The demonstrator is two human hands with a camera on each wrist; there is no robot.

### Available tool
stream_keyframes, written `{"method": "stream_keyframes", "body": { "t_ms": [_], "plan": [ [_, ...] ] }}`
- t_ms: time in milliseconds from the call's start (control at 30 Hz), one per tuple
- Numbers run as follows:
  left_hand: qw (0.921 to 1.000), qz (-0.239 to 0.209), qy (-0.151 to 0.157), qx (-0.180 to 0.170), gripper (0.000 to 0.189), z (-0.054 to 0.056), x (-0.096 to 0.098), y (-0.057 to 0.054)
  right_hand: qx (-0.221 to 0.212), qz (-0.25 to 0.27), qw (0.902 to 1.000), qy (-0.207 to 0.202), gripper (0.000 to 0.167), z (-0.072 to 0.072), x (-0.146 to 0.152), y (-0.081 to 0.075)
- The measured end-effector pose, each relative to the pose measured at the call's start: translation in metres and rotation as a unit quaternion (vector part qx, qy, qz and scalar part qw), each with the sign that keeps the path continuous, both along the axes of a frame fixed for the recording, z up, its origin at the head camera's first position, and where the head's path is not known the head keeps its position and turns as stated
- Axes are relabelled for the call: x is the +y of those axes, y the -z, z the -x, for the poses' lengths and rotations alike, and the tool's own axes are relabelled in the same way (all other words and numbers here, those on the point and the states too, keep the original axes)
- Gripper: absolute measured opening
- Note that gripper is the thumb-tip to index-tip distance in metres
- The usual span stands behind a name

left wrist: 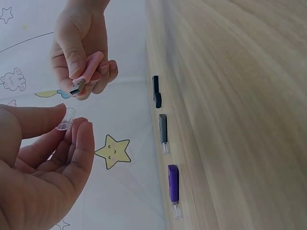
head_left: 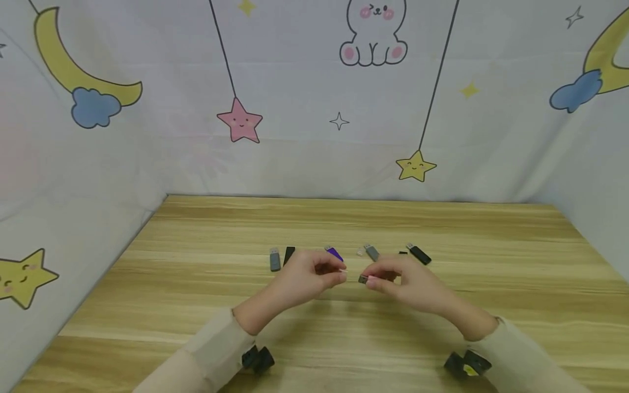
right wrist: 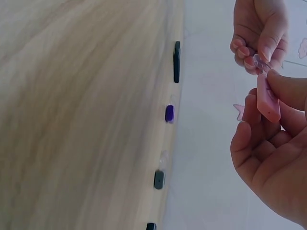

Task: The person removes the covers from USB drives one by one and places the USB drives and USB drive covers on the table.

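Thumb and fingertips of my left hand pinch a small clear plastic cap. My right hand grips a pink USB stick between thumb and fingers, its bare metal plug pointing toward the cap in the left wrist view. A small gap separates cap and plug. Both hands are held above the wooden table, close to each other. In the right wrist view the pink stick shows its blunt end, and the cap sits just beyond it.
Behind the hands, a row of USB sticks lies on the table: a grey one, a black one, a purple one, another grey one and another black one. Printed cloth hangs along the table's back edge.
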State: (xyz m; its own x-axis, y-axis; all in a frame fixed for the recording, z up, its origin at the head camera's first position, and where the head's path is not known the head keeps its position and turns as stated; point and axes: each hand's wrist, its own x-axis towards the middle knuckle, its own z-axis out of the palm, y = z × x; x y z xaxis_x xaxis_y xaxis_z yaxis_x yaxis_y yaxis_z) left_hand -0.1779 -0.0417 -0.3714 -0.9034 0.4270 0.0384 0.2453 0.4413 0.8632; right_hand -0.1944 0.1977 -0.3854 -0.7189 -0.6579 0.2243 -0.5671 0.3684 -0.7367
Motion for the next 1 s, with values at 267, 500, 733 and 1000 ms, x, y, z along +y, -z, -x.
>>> {"method": "stream_keyframes", "body": {
  "t_ms": [267,500,733,1000],
  "plan": [
    [0.9999,-0.001,0.004,0.014,0.014,0.004,0.008,-0.005,-0.005,-0.020,0.9987,0.047,0.011,-0.002,0.021,-0.008],
    [0.9998,-0.008,0.006,0.016,0.012,0.007,0.018,-0.004,-0.038,-0.030,0.9944,0.094,0.015,-0.003,0.039,-0.011],
    [0.9997,-0.021,0.013,-0.005,0.012,0.008,0.028,-0.001,-0.079,-0.026,0.9873,0.136,0.020,-0.002,0.056,-0.007],
    [0.9990,-0.035,0.025,-0.017,0.012,0.008,0.043,0.001,-0.084,-0.028,0.9846,0.151,0.024,-0.003,0.070,-0.005]
  ]
}}
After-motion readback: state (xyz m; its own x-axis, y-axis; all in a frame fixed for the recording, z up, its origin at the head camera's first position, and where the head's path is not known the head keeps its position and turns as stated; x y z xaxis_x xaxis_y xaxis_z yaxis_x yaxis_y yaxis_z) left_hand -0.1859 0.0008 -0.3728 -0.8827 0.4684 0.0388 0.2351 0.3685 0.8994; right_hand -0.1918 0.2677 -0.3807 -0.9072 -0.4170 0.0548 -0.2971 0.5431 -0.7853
